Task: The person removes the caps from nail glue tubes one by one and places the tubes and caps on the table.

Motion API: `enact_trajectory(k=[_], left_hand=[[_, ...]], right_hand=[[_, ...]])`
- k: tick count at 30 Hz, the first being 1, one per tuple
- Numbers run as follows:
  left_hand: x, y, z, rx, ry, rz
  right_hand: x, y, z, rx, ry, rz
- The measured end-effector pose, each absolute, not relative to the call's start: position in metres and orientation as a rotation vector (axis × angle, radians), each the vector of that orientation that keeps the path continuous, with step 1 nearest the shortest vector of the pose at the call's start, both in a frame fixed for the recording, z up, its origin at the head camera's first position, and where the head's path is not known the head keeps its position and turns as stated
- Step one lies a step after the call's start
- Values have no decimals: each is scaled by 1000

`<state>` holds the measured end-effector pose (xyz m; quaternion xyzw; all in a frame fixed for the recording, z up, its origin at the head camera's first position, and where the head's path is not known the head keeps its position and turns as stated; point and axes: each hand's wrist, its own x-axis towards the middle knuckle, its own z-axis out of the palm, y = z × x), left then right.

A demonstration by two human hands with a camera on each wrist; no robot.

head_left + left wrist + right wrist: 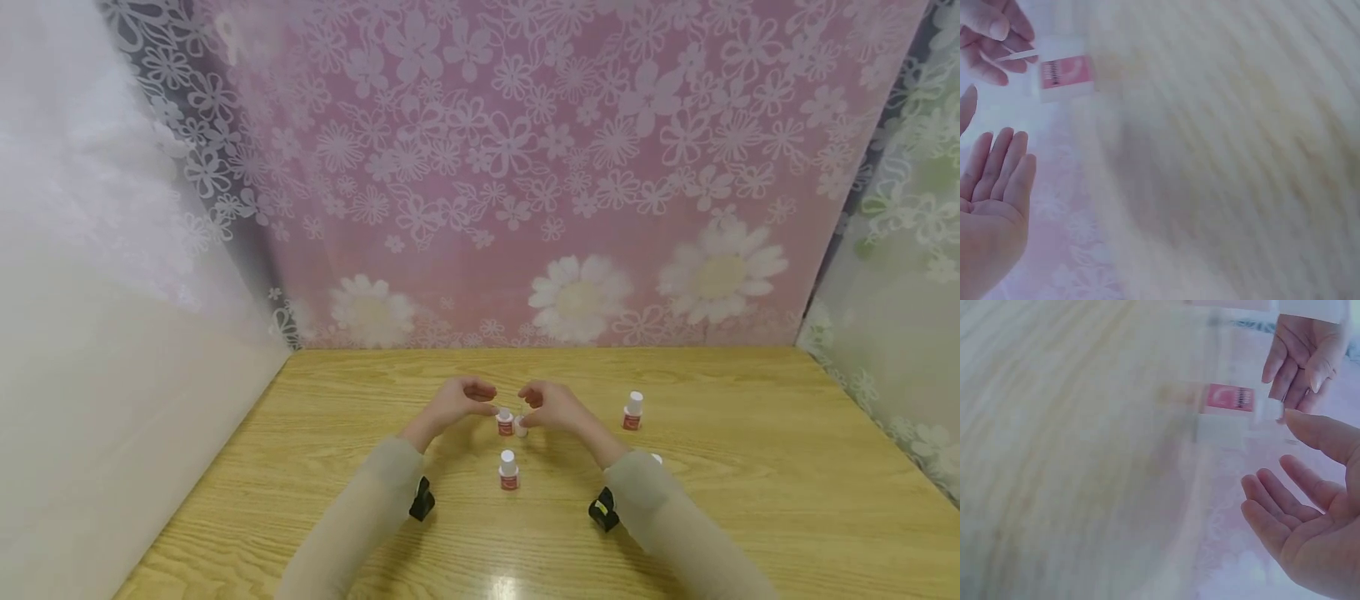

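Note:
A small bottle with a red label stands upright on the table between the two hands, its narrow neck uncovered. Right beside it is a white cap, a thin pale stem pointing up from it. My left hand is at the bottle's left, its thumb near the neck; in the left wrist view the fingers are spread out straight. Around the cap's right side curves my right hand, thumb close to the cap; the right wrist view shows its fingers apart and relaxed, holding nothing.
A capped bottle of the same kind stands nearer, in front of the hands. Another bottle is farther right, and a white bottle top peeks out behind the right sleeve. A flowered pink curtain hangs behind the wooden table.

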<state>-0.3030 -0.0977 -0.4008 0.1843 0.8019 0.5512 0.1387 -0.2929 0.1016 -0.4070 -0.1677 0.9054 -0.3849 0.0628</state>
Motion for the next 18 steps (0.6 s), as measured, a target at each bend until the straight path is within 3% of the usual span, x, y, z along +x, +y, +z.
enact_trajectory(k=[18], left_hand=[[-297, -92, -392, 430, 2300, 1747]], right_hand=[[-279, 116, -381, -572, 2765, -1251]])
